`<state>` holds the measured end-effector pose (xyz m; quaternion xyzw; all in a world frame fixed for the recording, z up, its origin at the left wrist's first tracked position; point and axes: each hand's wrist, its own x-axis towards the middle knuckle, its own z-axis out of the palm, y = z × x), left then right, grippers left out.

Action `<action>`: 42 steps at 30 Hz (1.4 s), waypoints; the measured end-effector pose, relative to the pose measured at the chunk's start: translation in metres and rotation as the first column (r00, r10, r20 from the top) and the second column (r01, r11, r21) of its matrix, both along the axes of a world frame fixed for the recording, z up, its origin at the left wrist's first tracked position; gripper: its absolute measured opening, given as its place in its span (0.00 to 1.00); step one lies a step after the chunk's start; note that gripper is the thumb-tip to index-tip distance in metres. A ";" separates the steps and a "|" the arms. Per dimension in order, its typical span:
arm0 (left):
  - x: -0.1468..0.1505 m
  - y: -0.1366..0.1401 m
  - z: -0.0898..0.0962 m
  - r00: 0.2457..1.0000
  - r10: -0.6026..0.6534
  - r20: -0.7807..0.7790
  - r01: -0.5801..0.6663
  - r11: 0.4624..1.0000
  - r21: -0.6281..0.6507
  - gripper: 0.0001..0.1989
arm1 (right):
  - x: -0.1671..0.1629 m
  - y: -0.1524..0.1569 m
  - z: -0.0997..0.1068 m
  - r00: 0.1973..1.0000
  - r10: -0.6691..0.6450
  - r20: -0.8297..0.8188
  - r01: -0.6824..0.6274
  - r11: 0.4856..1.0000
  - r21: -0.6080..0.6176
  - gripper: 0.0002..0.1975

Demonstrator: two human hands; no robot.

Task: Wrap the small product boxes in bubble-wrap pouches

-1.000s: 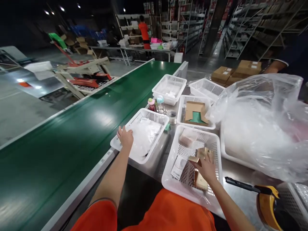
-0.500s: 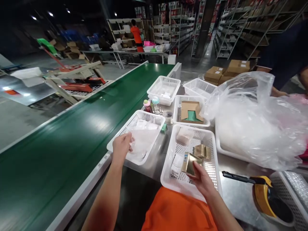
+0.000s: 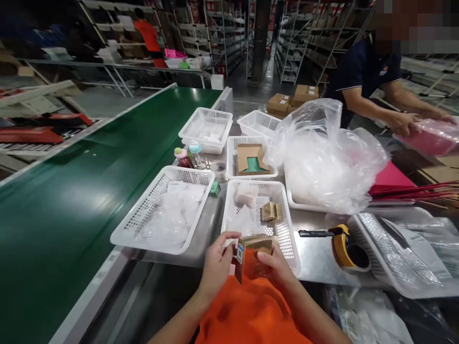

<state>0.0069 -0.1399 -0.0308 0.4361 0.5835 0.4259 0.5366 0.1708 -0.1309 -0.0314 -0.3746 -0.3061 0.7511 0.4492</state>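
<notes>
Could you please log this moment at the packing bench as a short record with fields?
Left hand: left hand grips the gold box at its labelled end
Right hand: right hand holds the same box from the other side
Behind the box: white basket with more gold boxes
Right of basket: tape dispenser
Nearby: co-worker handling a pink bag

Dim warehouse, overhead light, wide-angle view.
Soft glare on the green conveyor belt and steel table; clear plastic bag blown pale. Far shelves dark and soft. Edges bend and smear; one face pixelated at top right.
</notes>
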 end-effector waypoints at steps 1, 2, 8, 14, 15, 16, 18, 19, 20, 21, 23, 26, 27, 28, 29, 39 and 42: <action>0.001 0.004 -0.004 0.991 0.055 -0.124 -0.050 0.998 0.040 0.21 | 0.004 -0.001 0.000 1.000 -0.018 0.018 0.018 1.000 0.019 0.24; 0.001 0.009 -0.008 0.965 0.110 -0.240 -0.092 0.992 0.087 0.24 | 0.007 -0.003 0.000 0.999 -0.008 0.035 0.006 0.999 0.048 0.24; -0.003 0.038 -0.027 0.945 0.000 -0.327 0.010 1.000 0.028 0.12 | 0.009 -0.010 -0.002 0.986 0.055 0.156 -0.078 0.987 0.144 0.25; -0.003 0.028 -0.033 0.799 0.138 -0.586 0.063 0.949 0.310 0.20 | 0.001 -0.001 -0.021 0.793 -0.551 0.259 0.552 0.830 0.076 0.28; -0.001 0.026 -0.034 0.784 0.125 -0.608 0.089 0.946 0.310 0.22 | 0.000 -0.001 -0.024 0.751 -0.592 0.294 0.574 0.804 0.155 0.26; 0.000 0.025 -0.034 0.773 0.113 -0.624 0.112 0.944 0.310 0.23 | 0.000 -0.003 -0.029 0.705 -0.621 0.343 0.557 0.784 0.274 0.24; 0.003 0.026 -0.034 0.773 0.134 -0.620 0.110 0.934 0.339 0.22 | 0.001 -0.008 -0.038 0.584 -0.682 0.439 0.395 0.712 0.580 0.16; 0.004 0.027 -0.033 0.784 0.166 -0.598 0.080 0.929 0.362 0.21 | 0.002 -0.011 -0.043 0.522 -0.713 0.468 0.257 0.655 0.711 0.13; 0.005 0.027 -0.031 0.800 0.199 -0.566 0.042 0.922 0.384 0.19 | 0.003 -0.013 -0.047 0.472 -0.738 0.483 0.115 0.594 0.796 0.11; 0.006 0.028 -0.029 0.815 0.226 -0.533 0.011 0.915 0.404 0.17 | 0.004 -0.015 -0.051 0.443 -0.749 0.492 0.003 0.551 0.835 0.11; 0.008 0.027 -0.026 0.814 0.248 -0.526 0.017 0.894 0.448 0.14 | 0.005 -0.014 -0.056 0.448 -0.719 0.532 -0.063 0.568 0.821 0.11; 0.015 0.020 -0.024 0.722 0.201 -0.662 0.215 0.844 0.491 0.10 | 0.002 -0.003 -0.054 0.635 -0.541 0.552 0.220 0.811 0.542 0.15; 0.018 0.017 -0.025 0.678 0.190 -0.710 0.285 0.823 0.491 0.10 | 0.001 0.002 -0.051 0.724 -0.499 0.476 0.350 0.861 0.370 0.18; 0.022 0.013 -0.027 0.637 0.188 -0.748 0.339 0.803 0.490 0.10 | -0.001 0.006 -0.049 0.795 -0.481 0.370 0.453 0.876 0.166 0.21; 0.025 0.010 -0.028 0.603 0.195 -0.774 0.375 0.787 0.491 0.11 | -0.003 0.010 -0.046 0.835 -0.480 0.267 0.510 0.859 -0.051 0.23; 0.036 0.023 -0.023 0.587 0.235 -0.775 0.198 0.886 0.419 0.15 | -0.019 0.006 -0.037 0.870 -0.492 -0.008 0.472 0.839 -0.272 0.23; 0.036 0.030 -0.028 0.526 0.322 -0.787 0.255 0.823 0.507 0.06 | -0.018 0.005 -0.033 0.869 -0.493 -0.038 0.468 0.845 -0.260 0.22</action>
